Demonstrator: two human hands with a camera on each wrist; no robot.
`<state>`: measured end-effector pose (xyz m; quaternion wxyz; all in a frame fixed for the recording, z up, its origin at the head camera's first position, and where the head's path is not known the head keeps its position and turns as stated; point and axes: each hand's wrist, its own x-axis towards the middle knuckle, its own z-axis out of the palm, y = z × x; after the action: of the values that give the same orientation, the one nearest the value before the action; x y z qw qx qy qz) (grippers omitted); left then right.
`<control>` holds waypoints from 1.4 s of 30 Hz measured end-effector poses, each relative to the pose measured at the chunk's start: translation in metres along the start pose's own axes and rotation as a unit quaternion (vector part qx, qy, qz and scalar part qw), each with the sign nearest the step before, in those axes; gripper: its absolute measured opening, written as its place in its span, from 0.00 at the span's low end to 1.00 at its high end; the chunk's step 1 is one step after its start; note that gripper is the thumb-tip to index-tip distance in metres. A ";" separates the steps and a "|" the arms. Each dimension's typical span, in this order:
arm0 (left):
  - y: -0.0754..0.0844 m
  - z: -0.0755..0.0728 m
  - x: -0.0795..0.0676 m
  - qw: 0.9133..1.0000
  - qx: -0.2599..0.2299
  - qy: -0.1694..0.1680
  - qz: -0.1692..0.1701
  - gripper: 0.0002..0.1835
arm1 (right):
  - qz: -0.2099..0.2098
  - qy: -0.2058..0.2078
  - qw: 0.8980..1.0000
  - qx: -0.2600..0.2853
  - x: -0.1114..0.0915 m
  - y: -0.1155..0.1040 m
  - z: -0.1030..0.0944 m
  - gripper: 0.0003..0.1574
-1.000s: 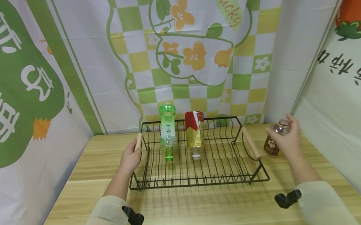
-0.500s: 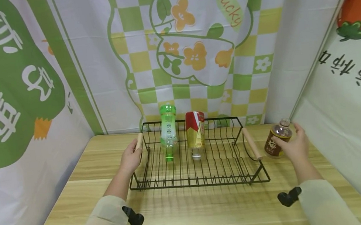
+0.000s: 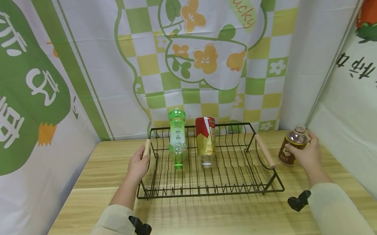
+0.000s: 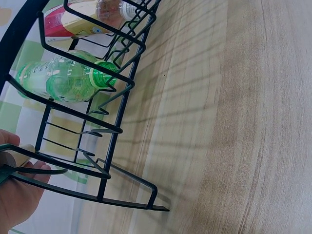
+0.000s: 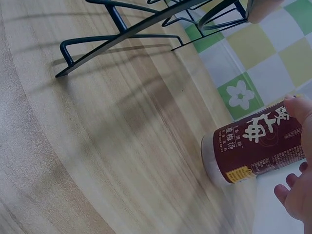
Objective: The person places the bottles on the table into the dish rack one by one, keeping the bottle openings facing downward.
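The left hand (image 3: 137,165) pinches the wooden handle (image 3: 147,147) at the left end of a black wire rack (image 4: 101,198), its grip curled about the wood. At the other side, the right hand (image 3: 309,154) is set around a brown-labelled bottle (image 5: 253,142), the thumb laid on the near side and fingers bent just beside the far side; whether this grip is pressed together on the bottle or merely spread about it, I cannot tell. That bottle appears to rest base down on the desk (image 3: 204,224), just right of the rack and near its right handle (image 3: 265,152). Inside the rack, two more bottles lean upside down, well clear of either hand: a green bottle (image 3: 178,134) on the left, its green cap (image 4: 103,73) lowest, and a red-and-gold bottle (image 3: 206,138) next to it, apart from the green one. Behind the desk hangs a cloth (image 3: 203,59) with green and yellow checks, orange flowers and the word "Lucky".
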<state>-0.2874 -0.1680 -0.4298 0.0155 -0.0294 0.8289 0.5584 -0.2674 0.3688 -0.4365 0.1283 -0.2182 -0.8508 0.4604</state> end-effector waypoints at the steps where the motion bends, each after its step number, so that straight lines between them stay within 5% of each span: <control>1: 0.000 0.000 0.000 1.000 0.003 0.002 0.001 0.31 | -0.002 -0.001 1.000 0.000 0.000 0.000 0.000 0.62; 22: 0.004 0.001 -0.003 1.000 0.008 0.010 0.001 0.30 | -0.001 0.004 1.000 0.021 0.000 0.003 0.006 0.59; 42: 0.001 0.000 -0.001 1.000 0.004 0.010 0.000 0.30 | -0.046 0.023 0.994 0.095 -0.020 -0.039 -0.001 0.61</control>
<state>-0.2867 -0.1672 -0.4285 0.0073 -0.0354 0.8311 0.5550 -0.2598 0.3410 -0.4031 0.1885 -0.1762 -0.8094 0.5276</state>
